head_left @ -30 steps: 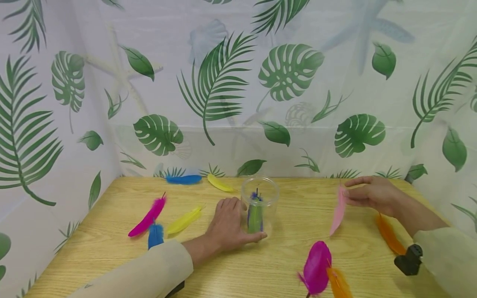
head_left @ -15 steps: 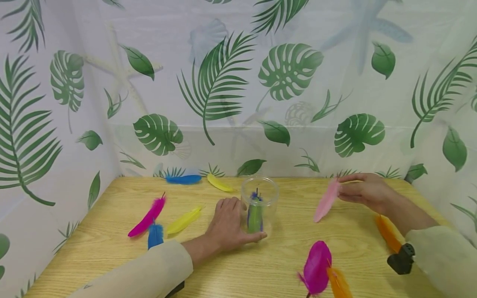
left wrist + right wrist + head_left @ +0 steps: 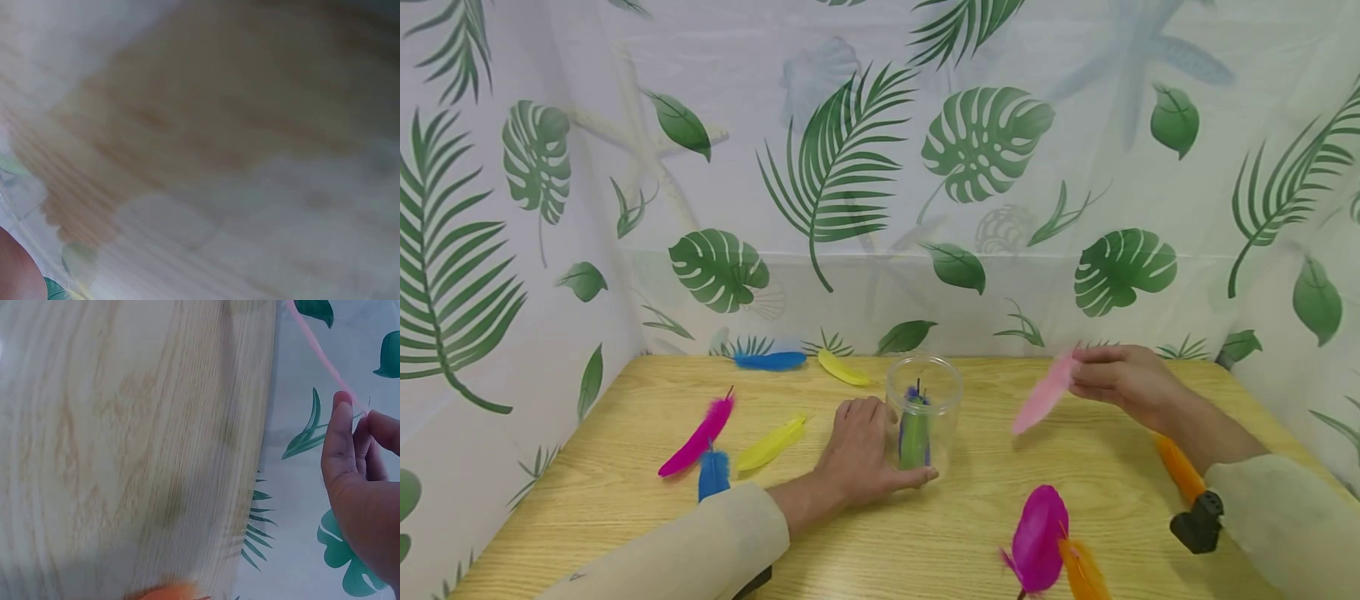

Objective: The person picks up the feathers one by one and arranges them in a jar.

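On the table: one clear jar, two blue feathers, two yellow, two magenta, two orange, and one pink held up; more feathers stand inside the jar.

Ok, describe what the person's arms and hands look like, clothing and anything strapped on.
Both hands are bare: no gloves, and no rings show. The left hand comes out of a long, loose cream sleeve. The right hand has a similar pale sleeve, with a small black device at the wrist by its cuff.
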`<state>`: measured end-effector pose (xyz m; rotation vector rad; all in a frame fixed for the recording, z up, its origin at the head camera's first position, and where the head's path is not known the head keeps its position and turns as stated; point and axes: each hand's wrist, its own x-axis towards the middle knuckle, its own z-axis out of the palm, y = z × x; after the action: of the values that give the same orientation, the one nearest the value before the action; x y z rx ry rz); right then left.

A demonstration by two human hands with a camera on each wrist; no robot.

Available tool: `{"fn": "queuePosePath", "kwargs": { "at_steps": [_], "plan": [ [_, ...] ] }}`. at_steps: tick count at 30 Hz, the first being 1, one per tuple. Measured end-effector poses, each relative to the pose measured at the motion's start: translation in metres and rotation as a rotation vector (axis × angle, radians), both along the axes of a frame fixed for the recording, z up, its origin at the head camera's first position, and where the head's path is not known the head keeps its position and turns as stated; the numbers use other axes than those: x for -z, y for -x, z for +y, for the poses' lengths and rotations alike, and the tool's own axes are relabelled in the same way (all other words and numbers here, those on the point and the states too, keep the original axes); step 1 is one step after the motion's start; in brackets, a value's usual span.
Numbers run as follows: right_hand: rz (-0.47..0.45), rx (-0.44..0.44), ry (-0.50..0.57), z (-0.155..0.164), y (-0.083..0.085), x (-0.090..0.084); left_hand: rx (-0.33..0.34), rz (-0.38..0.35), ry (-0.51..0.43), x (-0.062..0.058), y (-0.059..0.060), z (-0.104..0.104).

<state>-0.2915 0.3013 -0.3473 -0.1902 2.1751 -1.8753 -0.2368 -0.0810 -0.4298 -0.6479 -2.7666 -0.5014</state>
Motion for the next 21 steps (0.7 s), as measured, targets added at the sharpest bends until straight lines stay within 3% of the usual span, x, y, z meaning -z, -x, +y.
{"fn": "queuePosePath", "kwargs": {
  "at_steps": [21],
  "plan": [
    [-0.016, -0.044, 0.182, -0.035, -0.002, -0.014, 0.011, 0.006, -0.013, 0.000, 0.000, -0.001]
  ]
}}
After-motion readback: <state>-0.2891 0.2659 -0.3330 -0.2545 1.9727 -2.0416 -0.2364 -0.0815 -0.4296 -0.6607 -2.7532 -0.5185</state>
